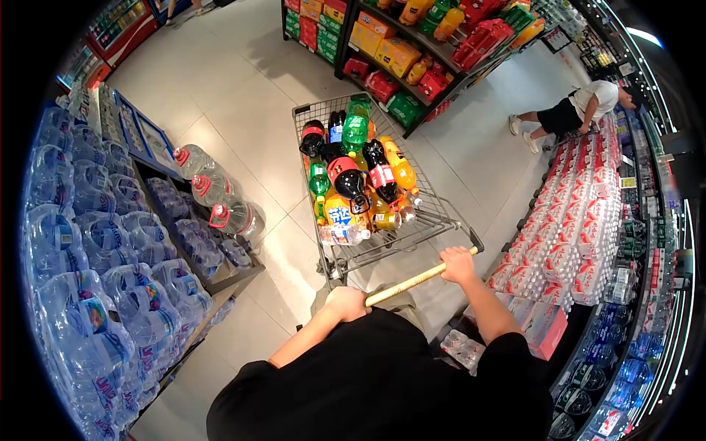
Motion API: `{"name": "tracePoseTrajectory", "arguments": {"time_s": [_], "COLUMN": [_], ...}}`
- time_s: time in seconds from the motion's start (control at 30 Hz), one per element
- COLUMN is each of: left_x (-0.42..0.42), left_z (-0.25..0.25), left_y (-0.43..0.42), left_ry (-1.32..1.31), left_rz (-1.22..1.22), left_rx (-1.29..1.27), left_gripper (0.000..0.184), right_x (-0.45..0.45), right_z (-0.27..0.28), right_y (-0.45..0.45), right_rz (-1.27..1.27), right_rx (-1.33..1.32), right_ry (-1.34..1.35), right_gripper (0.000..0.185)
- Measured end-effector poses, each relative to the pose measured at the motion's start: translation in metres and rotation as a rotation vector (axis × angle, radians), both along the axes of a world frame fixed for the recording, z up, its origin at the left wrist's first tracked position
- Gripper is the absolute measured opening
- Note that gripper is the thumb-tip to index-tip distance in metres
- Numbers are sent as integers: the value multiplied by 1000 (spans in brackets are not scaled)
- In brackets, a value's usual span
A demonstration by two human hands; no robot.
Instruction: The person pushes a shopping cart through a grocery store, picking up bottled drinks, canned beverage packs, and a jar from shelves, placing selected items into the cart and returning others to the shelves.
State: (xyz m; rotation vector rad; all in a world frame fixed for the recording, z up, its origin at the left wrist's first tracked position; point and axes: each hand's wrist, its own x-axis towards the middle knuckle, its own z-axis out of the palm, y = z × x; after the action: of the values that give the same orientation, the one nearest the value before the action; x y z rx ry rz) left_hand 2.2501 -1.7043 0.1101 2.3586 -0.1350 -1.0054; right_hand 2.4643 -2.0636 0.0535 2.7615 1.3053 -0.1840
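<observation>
A wire shopping cart (435, 207) loaded with soft drinks stands on an aisle floor, directly in front of a shopper in a black top (382, 375). Both hands are on its pale yellow handle (406, 287). The left hand (346, 303) wraps the bar near its left end, fingers curled over the far side and mostly hidden, so I cannot tell whether they are spread or pressed together. The right hand (457, 264) grips close to the other end, its fingers bent around the bar and lying side by side.

Piled in the basket are a dark cola bottle with a red label (344, 174), a large green bottle (356, 132), an orange bottle (402, 170) near the right side and a smaller green bottle (318, 180) toward the left, several of them tilted across one another.

Left of the cart, three clear jugs (239, 219) with red caps stand in a row beside a low rack; beyond them rise stacks of wrapped water bottles (62, 312). Shelves of boxed and bottled drinks (397, 55) stand past the cart's far end. At right, another person (597, 99) in a white top and dark shorts stands beside a long bank of red-and-white packs (562, 213).
</observation>
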Motion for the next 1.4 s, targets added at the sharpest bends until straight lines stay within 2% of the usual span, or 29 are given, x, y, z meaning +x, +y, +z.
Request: {"name": "tracePoseTrajectory", "arguments": {"time_s": [0.17,0.3,0.4,0.43,0.47,0.57,0.63,0.7,0.83,0.97,1.2,1.27,1.4], "left_x": [41,72,99,112,116,134,159,173,211,242,282,287,288], "left_z": [-12,3,-12,2,-5,-31,-27,-38,-44,-48,-58,-72,-66], "left_y": [-1,2,-3,-11,-24,-51,-62,-65,-63,-54,-49,-45,-45], "left_ry": [-14,-50,-61,-26,-49,-200,-316,-511,-604,-627,-611,-605,-594], "left_rz": [120,244,299,363,429,636,762,798,819,857,989,996,1027], "left_rx": [10,39,105,160,250,462,532,603,644,701,779,800,833], "left_gripper": [42,38,33,29,27,21,13,13,11,18,16,16,14], "right_x": [74,127,173,187,199,239,267,293,343,389,433,442,456], "right_z": [-5,-8,-22,-22,-20,-19,-10,3,18,27,43,38,31], "right_y": [20,45,56,63,70,87,102,119,156,194,231,233,245], "right_rz": [88,228,282,299,314,315,336,354,397,451,473,508,619], "right_rx": [36,222,268,294,325,280,248,160,-88,-193,-261,-287,-356], "right_ry": [-6,-68,-62,-49,-42,33,68,109,212,220,322,330,404], "right_gripper": [26,18,19,18,16,16,12,11,22,29,28,28,31]}}
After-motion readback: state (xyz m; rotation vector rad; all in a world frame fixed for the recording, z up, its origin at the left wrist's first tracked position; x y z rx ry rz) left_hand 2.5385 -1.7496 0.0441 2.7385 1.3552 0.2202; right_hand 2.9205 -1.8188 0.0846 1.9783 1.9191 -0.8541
